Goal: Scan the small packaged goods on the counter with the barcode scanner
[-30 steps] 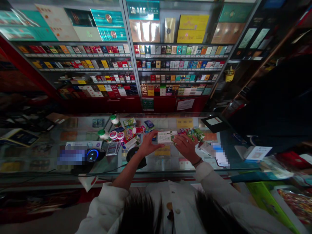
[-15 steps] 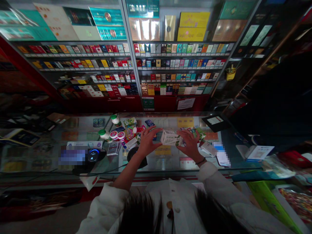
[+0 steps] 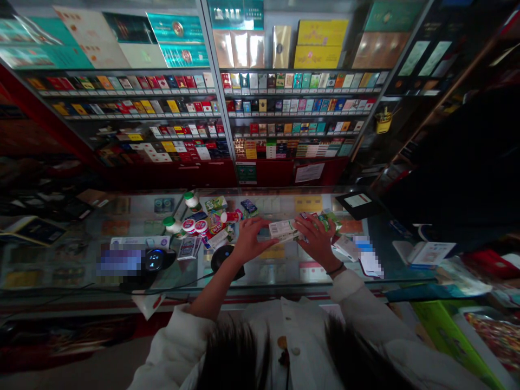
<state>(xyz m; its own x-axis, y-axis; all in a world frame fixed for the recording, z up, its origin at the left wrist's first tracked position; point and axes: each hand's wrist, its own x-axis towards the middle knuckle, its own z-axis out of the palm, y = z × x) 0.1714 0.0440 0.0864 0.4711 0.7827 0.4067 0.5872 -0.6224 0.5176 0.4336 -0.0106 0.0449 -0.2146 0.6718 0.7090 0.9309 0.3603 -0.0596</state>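
Head view: a white-and-green carton (image 3: 283, 230) lies between both hands over the glass table (image 3: 280, 276) (contact with the glass cannot be told). The left hand (image 3: 251, 241) grasps its left end; the right hand (image 3: 317, 241) grasps its right end. Green-capped white bottles (image 3: 173, 225) stand farther left; cigarette packs (image 3: 296, 108) fill the far shelves.

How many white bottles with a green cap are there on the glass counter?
2. One bottle is near the far edge of the glass counter; the other bottle is nearer, beside the packets. More may be hidden.
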